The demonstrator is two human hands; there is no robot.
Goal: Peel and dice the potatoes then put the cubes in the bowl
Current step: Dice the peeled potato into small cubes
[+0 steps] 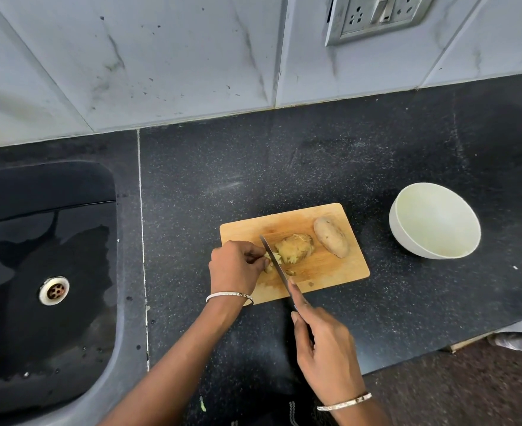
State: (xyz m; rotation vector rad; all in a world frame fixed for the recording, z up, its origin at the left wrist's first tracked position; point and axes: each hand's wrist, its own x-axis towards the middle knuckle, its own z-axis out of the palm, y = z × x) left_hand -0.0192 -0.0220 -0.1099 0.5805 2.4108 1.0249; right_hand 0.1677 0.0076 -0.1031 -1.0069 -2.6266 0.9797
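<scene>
Closest to me, the right hand point(324, 342) is gripping the handle of a knife point(276, 262), fingers wrapped round it and the forefinger lying along the top. The blade is angling up and leftward over the cutting board point(330, 272). Just beyond, the left hand point(235, 267) is curling its fingertips over a small pale piece of potato point(269, 260) near the board's left edge, pinching it down right against the blade. Behind the blade a yellowish lump point(293, 247) with brown skin along its far side is sitting mid-board; I cannot tell whether it is part-peeled potato or loose peelings. Farther back, near the right corner, a whole unpeeled potato point(330, 237) is lying on the board.

To me this looks like the dicing step, early on, since the white bowl point(435, 222) is standing off to the right on the dark counter point(284, 167) with no cubes showing in it. The next cut is calling for a straight downward press with those left fingertips tucked back; the cubes then need carrying right, and the second potato needs peeling.
</scene>
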